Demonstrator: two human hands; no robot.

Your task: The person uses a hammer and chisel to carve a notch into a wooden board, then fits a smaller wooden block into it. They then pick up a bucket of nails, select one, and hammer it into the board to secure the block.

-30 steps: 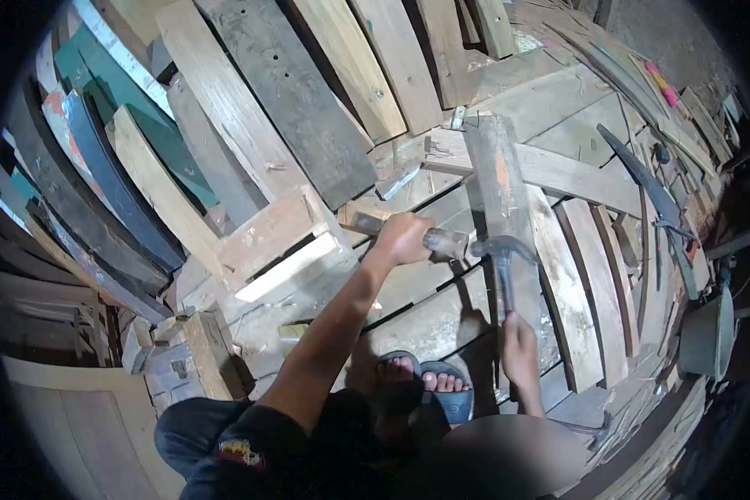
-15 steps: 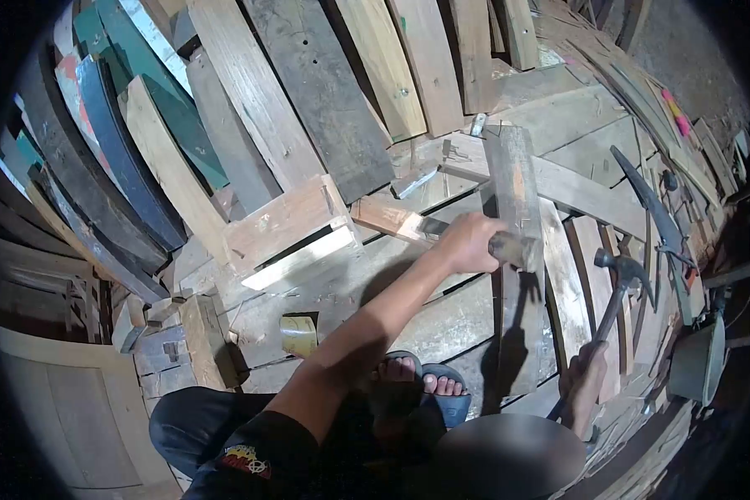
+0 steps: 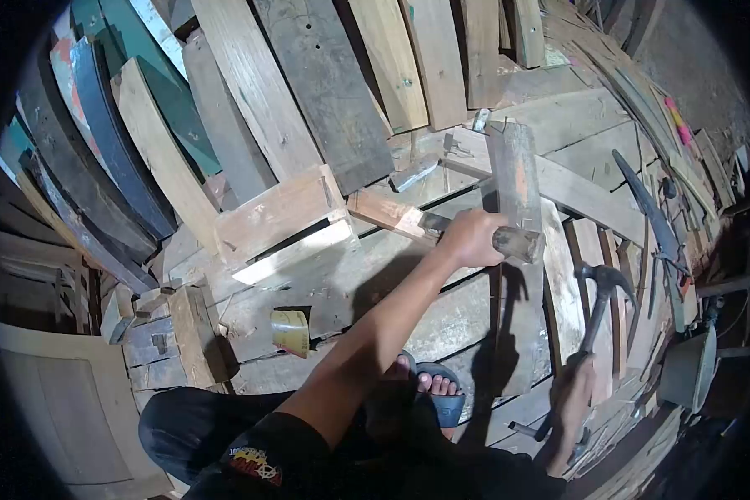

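Note:
My left hand [image 3: 473,237] is closed on the near end of a weathered wooden block [image 3: 517,179]. Its fingertips are partly hidden, and thin nails appear to stick out near the block's far end. A claw hammer [image 3: 596,312] is in my right hand [image 3: 573,387], gripped by the handle with its head raised to the right of the block. Under and beside the block lie wooden boards [image 3: 567,287] with gaps between them. A reddish-brown wood strip [image 3: 383,211] runs toward my left wrist.
A handsaw [image 3: 648,204] lies at the right. Several planks [image 3: 317,92] lean along the back left. A yellowish cylindrical piece [image 3: 291,332] rests near my left forearm. My sandalled foot [image 3: 443,396] is below, and a grey metal container [image 3: 690,367] stands far right.
The hammer head has shifted slightly left and down, and my right hand has turned a little. My left hand stays on the block. A rounded blurred shape at the bottom has left the view.

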